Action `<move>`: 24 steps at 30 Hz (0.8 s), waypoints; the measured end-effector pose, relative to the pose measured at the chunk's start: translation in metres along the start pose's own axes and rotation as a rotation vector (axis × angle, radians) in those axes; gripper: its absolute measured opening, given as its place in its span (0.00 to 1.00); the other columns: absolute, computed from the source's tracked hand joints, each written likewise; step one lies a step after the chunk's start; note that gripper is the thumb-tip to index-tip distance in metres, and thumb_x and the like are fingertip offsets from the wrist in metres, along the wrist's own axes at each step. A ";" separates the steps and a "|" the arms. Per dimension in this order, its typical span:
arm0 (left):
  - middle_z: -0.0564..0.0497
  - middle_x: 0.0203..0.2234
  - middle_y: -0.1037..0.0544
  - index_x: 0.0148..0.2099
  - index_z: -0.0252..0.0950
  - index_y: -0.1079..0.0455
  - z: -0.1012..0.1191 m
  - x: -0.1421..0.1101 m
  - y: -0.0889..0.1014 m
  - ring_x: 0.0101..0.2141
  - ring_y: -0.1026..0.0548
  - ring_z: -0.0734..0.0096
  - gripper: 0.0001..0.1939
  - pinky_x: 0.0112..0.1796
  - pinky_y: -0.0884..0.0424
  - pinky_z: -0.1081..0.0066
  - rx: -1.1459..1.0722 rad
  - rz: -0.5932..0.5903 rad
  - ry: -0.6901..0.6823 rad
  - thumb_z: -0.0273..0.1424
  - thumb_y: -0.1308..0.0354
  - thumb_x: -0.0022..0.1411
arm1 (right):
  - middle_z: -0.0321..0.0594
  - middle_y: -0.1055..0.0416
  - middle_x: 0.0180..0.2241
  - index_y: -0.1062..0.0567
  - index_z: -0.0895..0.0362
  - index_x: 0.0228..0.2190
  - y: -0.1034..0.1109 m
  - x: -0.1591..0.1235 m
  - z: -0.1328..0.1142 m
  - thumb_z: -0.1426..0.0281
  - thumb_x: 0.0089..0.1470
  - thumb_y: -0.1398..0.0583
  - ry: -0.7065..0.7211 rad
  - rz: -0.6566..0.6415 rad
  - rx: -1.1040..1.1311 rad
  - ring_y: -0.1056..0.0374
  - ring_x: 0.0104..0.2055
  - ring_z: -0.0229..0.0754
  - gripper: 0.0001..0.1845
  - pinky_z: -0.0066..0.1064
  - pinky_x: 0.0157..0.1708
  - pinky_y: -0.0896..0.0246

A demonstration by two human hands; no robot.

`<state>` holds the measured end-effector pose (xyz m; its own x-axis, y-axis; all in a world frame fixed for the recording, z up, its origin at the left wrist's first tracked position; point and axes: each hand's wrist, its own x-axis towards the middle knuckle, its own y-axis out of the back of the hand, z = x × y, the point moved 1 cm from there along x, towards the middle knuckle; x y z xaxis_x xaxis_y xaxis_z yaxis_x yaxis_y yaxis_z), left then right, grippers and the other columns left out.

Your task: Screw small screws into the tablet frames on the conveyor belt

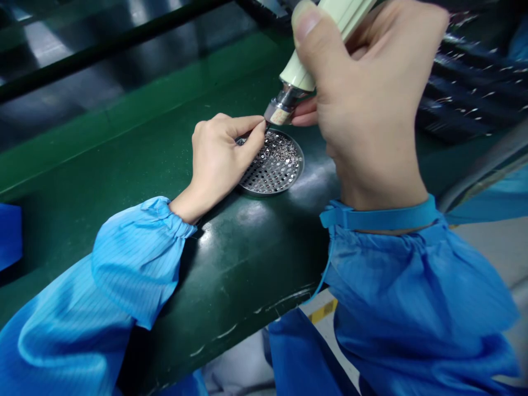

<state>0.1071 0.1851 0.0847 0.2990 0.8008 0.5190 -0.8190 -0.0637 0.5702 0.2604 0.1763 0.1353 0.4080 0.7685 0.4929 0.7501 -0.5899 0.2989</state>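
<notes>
"Right hand (pixel 367 104)?"
"Gripping the screwdriver (pixel 304 70) above the dish (pixel 269 194) on the worktop (pixel 247 264). Left hand (pixel 220 148) pinched at its nose (pixel 278 112), contents hidden."
"Step?"
"Likely fitting something there; next calls for steady alignment."

The left hand (pixel 220 154) is held with thumb (pixel 256 142) and forefinger (pixel 246 124) pinched, the right hand (pixel 371 104) raised and curled.

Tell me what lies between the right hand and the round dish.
In the head view, the metal nose of the pale tool lies between the right hand and the round dish, with the left hand at its lower end.
</notes>
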 end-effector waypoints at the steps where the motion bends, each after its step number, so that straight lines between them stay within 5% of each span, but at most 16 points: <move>1: 0.48 0.32 0.17 0.43 0.39 0.19 0.000 0.001 0.001 0.40 0.19 0.59 0.17 0.46 0.24 0.61 -0.008 -0.020 -0.003 0.42 0.45 0.74 | 0.32 0.38 0.24 0.41 0.52 0.19 0.000 0.000 0.000 0.54 0.59 0.36 -0.001 -0.007 0.003 0.25 0.27 0.42 0.27 0.34 0.24 0.31; 5: 0.48 0.39 0.16 0.46 0.40 0.19 0.004 0.002 0.002 0.41 0.18 0.60 0.15 0.46 0.24 0.63 -0.040 -0.083 0.000 0.40 0.45 0.74 | 0.31 0.41 0.23 0.39 0.53 0.19 0.002 0.000 -0.001 0.54 0.59 0.37 -0.010 -0.012 -0.009 0.29 0.25 0.36 0.26 0.30 0.22 0.34; 14: 0.47 0.32 0.17 0.43 0.41 0.19 0.007 0.001 0.004 0.38 0.20 0.60 0.13 0.40 0.25 0.66 0.052 -0.082 0.015 0.40 0.42 0.72 | 0.33 0.39 0.24 0.43 0.52 0.19 0.001 0.000 0.001 0.52 0.58 0.36 0.017 -0.003 -0.028 0.28 0.25 0.40 0.28 0.33 0.21 0.32; 24: 0.45 0.33 0.18 0.43 0.39 0.20 0.003 0.002 0.006 0.40 0.20 0.57 0.12 0.45 0.25 0.62 0.074 -0.120 0.030 0.38 0.43 0.72 | 0.32 0.41 0.23 0.40 0.52 0.20 -0.001 0.001 0.000 0.55 0.58 0.34 0.016 0.031 0.011 0.30 0.22 0.40 0.26 0.35 0.21 0.32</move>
<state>0.1043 0.1844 0.0905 0.3768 0.8226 0.4259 -0.7398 -0.0095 0.6728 0.2598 0.1777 0.1356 0.4231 0.7457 0.5147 0.7429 -0.6107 0.2740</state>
